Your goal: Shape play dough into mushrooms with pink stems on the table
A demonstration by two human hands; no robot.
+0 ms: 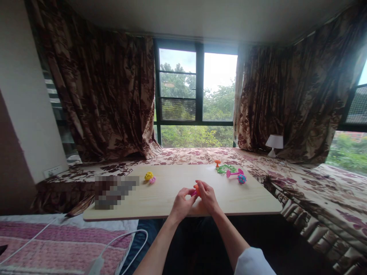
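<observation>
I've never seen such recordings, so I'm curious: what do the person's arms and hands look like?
The left hand and right hand are ungloved, the forearms bare, without visible watches. A white sleeve shows on the right arm only.

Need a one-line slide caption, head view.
Left hand and right hand hold a small orange-and-pink item over the pale table.

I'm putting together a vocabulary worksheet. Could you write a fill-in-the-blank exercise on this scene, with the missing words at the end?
1. The left hand and right hand meet around small toy pieces coloured pink and ____.
2. On the table, the yellow toy has a ____ one beside it.
3. The knobbly ball, dotted with pink, is mainly ____.
4. The lamp by the curtain has a ____ shade.

Missing words: orange; pink; blue; white.
</observation>
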